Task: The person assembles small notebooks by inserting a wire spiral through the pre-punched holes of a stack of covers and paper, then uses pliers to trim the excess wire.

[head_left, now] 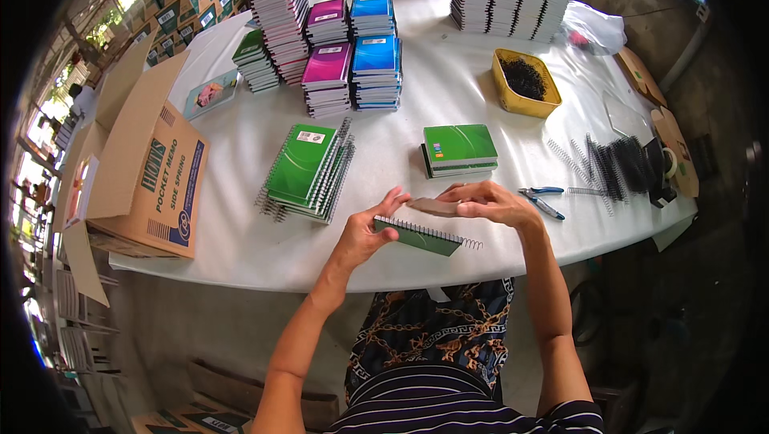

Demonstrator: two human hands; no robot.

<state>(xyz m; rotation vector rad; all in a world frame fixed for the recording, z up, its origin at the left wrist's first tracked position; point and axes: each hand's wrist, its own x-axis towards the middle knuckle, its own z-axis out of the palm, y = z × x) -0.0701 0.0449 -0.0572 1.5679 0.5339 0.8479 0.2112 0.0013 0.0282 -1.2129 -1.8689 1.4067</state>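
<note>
My left hand [362, 235] grips one end of a small green notebook [418, 240] held above the table's front edge. Black wire coil runs along the notebook's upper edge, and a loose coil tail [473, 243] sticks out past its right end. In my right hand [503, 205] is a flat, brownish-grey piece [432, 207], its kind unclear, held just above the coil; whether it touches the wire I cannot tell. Beyond my hands, a short stack of green notebooks [460, 146] without visible coils lies ahead. Coil-bound green notebooks [304, 163] are piled to the left.
Pliers [543, 200] with blue handles lie right of my right hand, beside loose black coils [613, 166]. A yellow tub [541, 104] holds small black pieces. Notebook stacks [376, 54] stand at the back. An open cardboard box [156, 182] borders the left side.
</note>
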